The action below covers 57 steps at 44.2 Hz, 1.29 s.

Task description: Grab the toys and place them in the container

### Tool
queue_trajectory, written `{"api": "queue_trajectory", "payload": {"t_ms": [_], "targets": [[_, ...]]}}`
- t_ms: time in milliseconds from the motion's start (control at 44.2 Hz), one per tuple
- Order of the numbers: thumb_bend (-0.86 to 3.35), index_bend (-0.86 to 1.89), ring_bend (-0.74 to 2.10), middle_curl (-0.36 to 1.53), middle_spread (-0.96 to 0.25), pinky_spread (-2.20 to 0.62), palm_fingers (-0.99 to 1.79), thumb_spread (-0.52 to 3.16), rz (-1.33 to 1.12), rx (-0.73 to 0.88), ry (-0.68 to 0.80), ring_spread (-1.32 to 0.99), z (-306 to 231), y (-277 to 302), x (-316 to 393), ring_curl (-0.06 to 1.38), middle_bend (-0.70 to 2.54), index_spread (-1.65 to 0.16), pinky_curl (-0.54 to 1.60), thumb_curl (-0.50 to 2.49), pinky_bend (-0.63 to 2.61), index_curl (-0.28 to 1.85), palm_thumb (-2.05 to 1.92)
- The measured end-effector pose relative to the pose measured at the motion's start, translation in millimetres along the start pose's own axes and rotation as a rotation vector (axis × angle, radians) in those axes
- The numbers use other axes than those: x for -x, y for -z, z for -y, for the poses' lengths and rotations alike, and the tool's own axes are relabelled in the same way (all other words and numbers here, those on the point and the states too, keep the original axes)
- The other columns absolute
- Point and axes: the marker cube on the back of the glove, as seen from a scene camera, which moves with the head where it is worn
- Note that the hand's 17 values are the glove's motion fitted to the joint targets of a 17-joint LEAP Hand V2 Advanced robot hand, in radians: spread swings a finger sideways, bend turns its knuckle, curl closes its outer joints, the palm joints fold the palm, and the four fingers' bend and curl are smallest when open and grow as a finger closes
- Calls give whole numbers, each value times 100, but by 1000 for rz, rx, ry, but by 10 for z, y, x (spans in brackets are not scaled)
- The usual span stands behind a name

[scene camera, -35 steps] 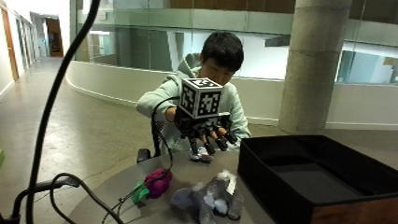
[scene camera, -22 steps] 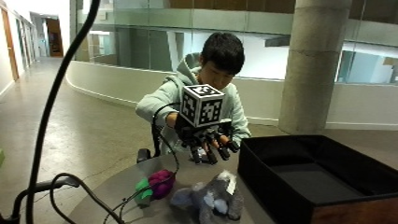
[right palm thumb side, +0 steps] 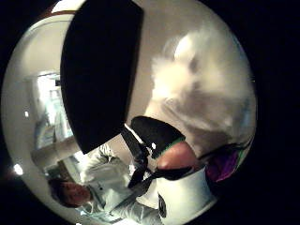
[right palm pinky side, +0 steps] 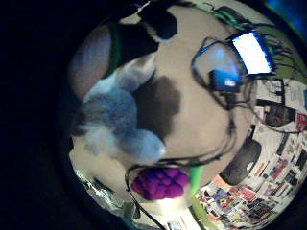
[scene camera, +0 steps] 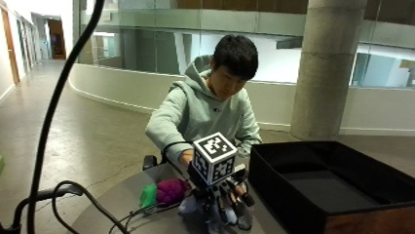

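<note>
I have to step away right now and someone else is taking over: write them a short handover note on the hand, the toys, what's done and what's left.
Gloved right hand: lowered over the grey and white plush toy on the round table, fingers pointing down around it; whether it grips the toy cannot be told.
Purple bumpy toy with green part: lies on the table beside the plush.
Black rectangular container: on the table next to the hand; no toy shows in it.
Done: nothing placed.
Left: both toys go into the container.

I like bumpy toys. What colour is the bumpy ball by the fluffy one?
Purple. The bumpy ball shows best in the little finger side palm view.
</note>
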Motion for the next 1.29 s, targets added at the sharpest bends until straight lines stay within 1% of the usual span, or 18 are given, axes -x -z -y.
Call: {"api": "queue_trajectory", "payload": {"t_ms": [68,90,136,158,181,204,249,271,339,362,430,498,633,678,746,1018,1153,1289], "targets": [[-2,15,29,19,-1,4,-8,120,5,-30,11,-4,105,-135,-36,18,12,-28,33,19,95,13,0],[1,15,36,19,-1,4,3,120,8,-59,13,-4,131,-166,-35,20,14,-28,34,20,97,13,5],[5,16,55,21,-1,3,36,123,17,-132,17,-5,158,-213,-18,23,23,-27,30,22,93,13,13],[9,13,70,24,-2,1,59,126,21,-169,20,-9,164,-229,-7,25,33,-26,28,24,87,12,20],[11,13,76,24,-2,-1,69,127,23,-204,25,-11,169,-243,3,24,36,-25,26,25,86,11,22],[16,11,88,28,-3,-6,90,131,21,-238,31,-14,173,-256,11,28,48,-23,25,27,82,11,31],[18,10,96,30,-4,-11,95,133,8,-310,44,-17,179,-281,25,31,53,-21,24,29,79,10,36],[23,10,102,32,-5,-15,104,131,-1,-349,47,-18,179,-293,35,35,57,-20,26,32,80,10,45],[28,15,110,37,-7,-24,119,116,-31,-448,45,-22,169,-319,72,40,65,-18,29,40,84,12,61],[27,18,111,37,-8,-25,119,112,-42,-469,44,-22,166,-320,79,42,67,-18,30,41,83,13,63],[26,33,115,43,-10,-29,137,100,-63,-482,38,-25,155,-302,91,45,80,-19,32,45,80,18,66],[25,47,120,47,-12,-32,140,91,-64,-419,34,-26,125,-252,112,48,88,-20,33,49,79,22,67],[21,67,126,52,-15,-33,133,78,-60,-224,21,-28,-94,-15,316,51,98,-21,36,55,83,31,66],[19,72,129,53,-16,-34,130,77,-60,-194,26,-28,-198,127,419,52,101,-21,38,56,86,33,63],[16,77,132,55,-18,-34,126,74,-63,-190,42,-28,-334,373,602,53,103,-22,39,58,89,36,60],[10,92,142,61,-20,-35,118,64,-131,-403,164,-28,-814,1569,1690,56,112,-25,45,67,96,48,55],[8,95,144,64,-20,-35,116,60,-145,-550,220,-27,-735,2091,2279,57,115,-25,46,72,98,53,54],[6,96,146,65,-21,-35,114,59,-174,-692,297,-27,-538,2249,2750,57,116,-26,48,76,100,57,52]]}}
